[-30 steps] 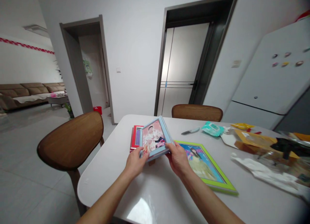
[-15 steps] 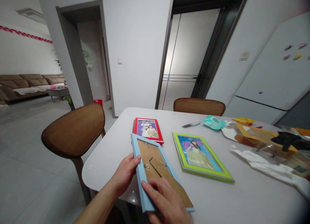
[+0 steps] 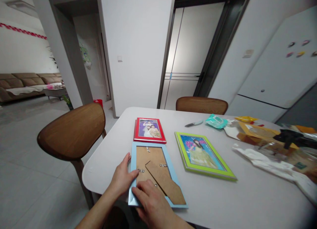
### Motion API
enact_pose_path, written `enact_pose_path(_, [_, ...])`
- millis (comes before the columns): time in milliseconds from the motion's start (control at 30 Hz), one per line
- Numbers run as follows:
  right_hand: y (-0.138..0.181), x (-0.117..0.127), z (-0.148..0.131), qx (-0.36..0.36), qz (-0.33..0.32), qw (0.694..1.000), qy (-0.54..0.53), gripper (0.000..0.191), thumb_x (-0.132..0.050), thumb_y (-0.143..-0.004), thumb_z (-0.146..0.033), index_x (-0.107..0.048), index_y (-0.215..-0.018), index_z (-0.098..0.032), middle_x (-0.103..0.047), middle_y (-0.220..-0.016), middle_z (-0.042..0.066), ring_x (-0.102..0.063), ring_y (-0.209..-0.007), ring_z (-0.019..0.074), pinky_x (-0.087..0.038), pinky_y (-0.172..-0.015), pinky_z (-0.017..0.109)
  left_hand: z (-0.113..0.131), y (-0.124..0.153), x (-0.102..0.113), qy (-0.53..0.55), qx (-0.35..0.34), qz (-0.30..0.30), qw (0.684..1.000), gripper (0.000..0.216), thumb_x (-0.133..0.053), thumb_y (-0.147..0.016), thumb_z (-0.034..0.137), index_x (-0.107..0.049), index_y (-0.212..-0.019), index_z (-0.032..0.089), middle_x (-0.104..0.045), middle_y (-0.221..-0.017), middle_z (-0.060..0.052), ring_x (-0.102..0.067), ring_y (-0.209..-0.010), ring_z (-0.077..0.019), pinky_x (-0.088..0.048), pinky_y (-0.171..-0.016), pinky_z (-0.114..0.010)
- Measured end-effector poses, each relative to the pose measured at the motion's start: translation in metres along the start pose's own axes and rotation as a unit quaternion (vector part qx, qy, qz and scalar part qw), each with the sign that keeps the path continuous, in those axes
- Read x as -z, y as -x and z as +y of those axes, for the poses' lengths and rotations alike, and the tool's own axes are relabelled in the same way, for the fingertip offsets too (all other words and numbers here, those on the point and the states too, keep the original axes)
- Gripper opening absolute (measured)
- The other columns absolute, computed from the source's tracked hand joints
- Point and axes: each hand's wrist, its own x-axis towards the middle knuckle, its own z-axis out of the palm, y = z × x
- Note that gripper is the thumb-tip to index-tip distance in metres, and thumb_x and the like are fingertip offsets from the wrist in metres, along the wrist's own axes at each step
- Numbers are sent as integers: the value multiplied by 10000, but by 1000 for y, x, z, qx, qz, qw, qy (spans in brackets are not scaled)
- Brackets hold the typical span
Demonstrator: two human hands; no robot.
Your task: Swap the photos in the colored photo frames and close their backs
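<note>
A light blue picture frame [image 3: 151, 155] lies face down at the near edge of the table, its brown backboard and stand leg showing along with small metal clips. My left hand [image 3: 122, 177] grips the frame's left side, thumb on top of the rim. Lower down, my right hand [image 3: 154, 201] holds the frame near its bottom left corner, some fingers under the edge and others over the backboard. Just beyond the blue frame's top edge is a red picture frame [image 3: 162, 131] with a photo facing up. To the right sits a lime green picture frame [image 3: 182, 153], also photo side up.
A knife [image 3: 193, 124] and a teal wipes packet [image 3: 216, 121] lie on the white table [image 3: 109, 163] toward the back. Cardboard, plastic and white wrapping [image 3: 260, 163] crowd the right side. Wooden chairs stand at the left [image 3: 74, 133] and far side [image 3: 201, 105].
The blue frame has been lowered from a tilt to lie nearly flat below the red frame, uncovering the red frame's lower edge. Both hands stay on it. The view has shifted slightly.
</note>
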Motion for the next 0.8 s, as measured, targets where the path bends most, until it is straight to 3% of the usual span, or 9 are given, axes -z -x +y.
enact_pose_path(100, [2,13,7,17,6,1000,-24,322,-573,-648,-180,-553,-968,-209,-557,-982,39,-467,-896,185,-391,-803,312,1,5,0,-63,-3,14,998,651,-553,-622,177,-342,-1236,127,-449,-1252,-125,-401,-1152,-236,-254,-982,-370])
enact_pose_path(167, [2,28,20,2,43,998,-35,295,-551,-687,-212,-561,-981,-202,-553,-1006,55,-474,-919,181,-394,-811,310,3,7,0,-94,-10,13,995,620,-530,-643,190,-354,-1233,115,-457,-1244,-125,-409,-1144,-235,-254,-983,-371])
enact_pose_path(300, [-5,55,62,-99,114,988,25,248,-471,-736,-183,-603,-944,-152,-538,-1028,103,-465,-961,194,-368,-856,328,4,8,-2,-131,-29,8,991,610,-513,-657,203,-361,-1233,76,-429,-1266,-139,-389,-1158,-241,-214,-1008,-382])
enact_pose_path(433, [-13,59,95,-174,92,976,92,220,-478,-701,-150,-655,-831,-145,-543,-1003,113,-472,-945,212,-365,-845,316,2,8,-4,-161,-51,0,986,611,-515,-645,202,-374,-1229,89,-374,-1308,-123,-341,-1197,-222,-219,-1018,-363])
enact_pose_path(800, [-23,54,90,-173,96,971,134,232,-452,-734,-145,-657,-839,-174,-568,-927,93,-466,-888,202,-352,-782,287,-4,9,-3,-147,-65,0,987,603,-504,-645,198,-383,-1229,108,-378,-1308,-97,-353,-1192,-207,-250,-1015,-342])
